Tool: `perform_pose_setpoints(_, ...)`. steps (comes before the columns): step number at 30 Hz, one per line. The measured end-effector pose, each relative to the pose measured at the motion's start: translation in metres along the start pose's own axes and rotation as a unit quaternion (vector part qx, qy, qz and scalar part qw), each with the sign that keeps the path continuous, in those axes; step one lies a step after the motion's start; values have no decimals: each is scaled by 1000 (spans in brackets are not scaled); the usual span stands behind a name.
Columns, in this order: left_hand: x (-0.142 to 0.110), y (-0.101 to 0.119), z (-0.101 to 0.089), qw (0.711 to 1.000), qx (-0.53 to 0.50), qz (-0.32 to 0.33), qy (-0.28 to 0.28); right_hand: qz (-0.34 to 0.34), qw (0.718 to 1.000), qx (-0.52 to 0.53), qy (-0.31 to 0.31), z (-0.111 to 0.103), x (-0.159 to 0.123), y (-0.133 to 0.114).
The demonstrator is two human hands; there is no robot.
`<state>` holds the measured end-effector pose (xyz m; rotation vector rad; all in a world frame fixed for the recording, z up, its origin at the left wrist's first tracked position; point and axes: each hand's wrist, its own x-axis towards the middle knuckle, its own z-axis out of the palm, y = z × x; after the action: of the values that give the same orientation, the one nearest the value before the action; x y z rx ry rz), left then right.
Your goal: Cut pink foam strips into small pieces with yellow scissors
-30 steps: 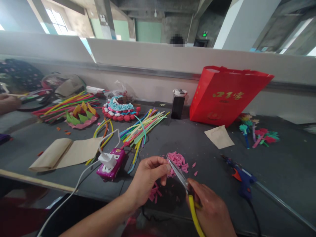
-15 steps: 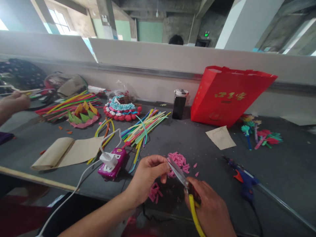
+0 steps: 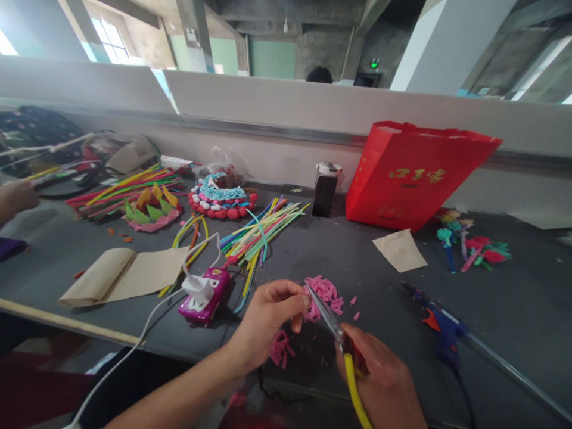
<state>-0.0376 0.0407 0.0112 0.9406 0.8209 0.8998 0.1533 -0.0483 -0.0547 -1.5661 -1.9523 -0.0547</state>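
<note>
My right hand (image 3: 379,372) grips a pair of scissors (image 3: 327,317) with yellow handles, its blades pointing up and left. The blade tips reach the fingertips of my left hand (image 3: 272,319), which is closed in a pinch. Whatever lies between those fingers is too small or hidden to make out. Just beyond the blades is a heap of short pink pieces (image 3: 326,289) on the dark table. A smaller group of pink strips (image 3: 280,348) lies below my left hand, near the table's front edge.
A purple power strip (image 3: 205,295) with a white plug and cord lies left, by a brown paper roll (image 3: 96,277). Colored pipe cleaners (image 3: 263,232) lie behind. A glue gun (image 3: 447,333), red bag (image 3: 415,179) and bottle (image 3: 325,190) stand or lie rightward. Another person's hand (image 3: 15,199) is far left.
The scissors and my right hand have shifted slightly, the blades now looking closer together. My left hand keeps its pinch. At far left, the other person's hand has moved down and outward.
</note>
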Motion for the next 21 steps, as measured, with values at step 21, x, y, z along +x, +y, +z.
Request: perform_pose_setpoints(21,1,8,-3,983,174,12,62,-97,986,-126,56,-11,5,-2)
